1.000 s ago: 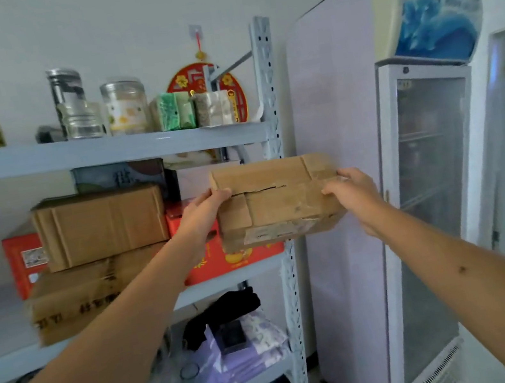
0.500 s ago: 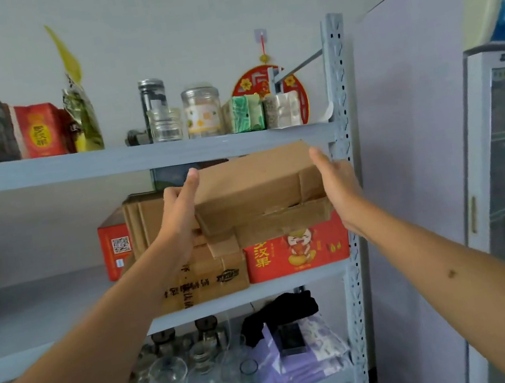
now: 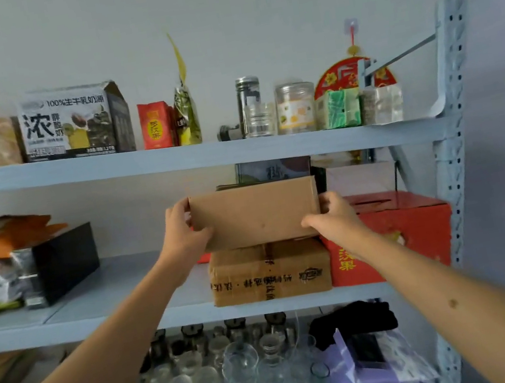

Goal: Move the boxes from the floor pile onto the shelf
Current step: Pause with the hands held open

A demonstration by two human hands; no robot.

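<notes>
A: Since half a second ago, the plain brown cardboard box [image 3: 255, 214] is seen lowered from its tilted carry under the upper board; it is now held level on top of the taped brown cardboard carton [image 3: 269, 271]. The view is also swung to the left, so more of the rack is taken in.

B: Where is that stack placed?

A: On the middle board of the pale blue metal shelf [image 3: 102, 302], toward its right end, just beside the large red printed carton [image 3: 397, 233], which is touched by the taped carton's side. A further box is partly seen behind the plain one, under the upper board.

B: How is the box gripped?

A: By both hands. The left hand [image 3: 182, 234] is curled round the box's left end, thumb on the front face. The right hand [image 3: 333, 219] is wrapped round the lower right corner, fingers bent against the front. The box is not yet released.

B: How far is the task judged to be along?

A: This box is all but placed; only the letting go is left. At least two brown boxes are counted on the shelf. The floor pile is not shown here, so what is left there cannot be told.

B: Anything smaller nearby?

A: Clear glass jars [image 3: 228, 367] are crowded on the board below, well apart from the hands.
</notes>
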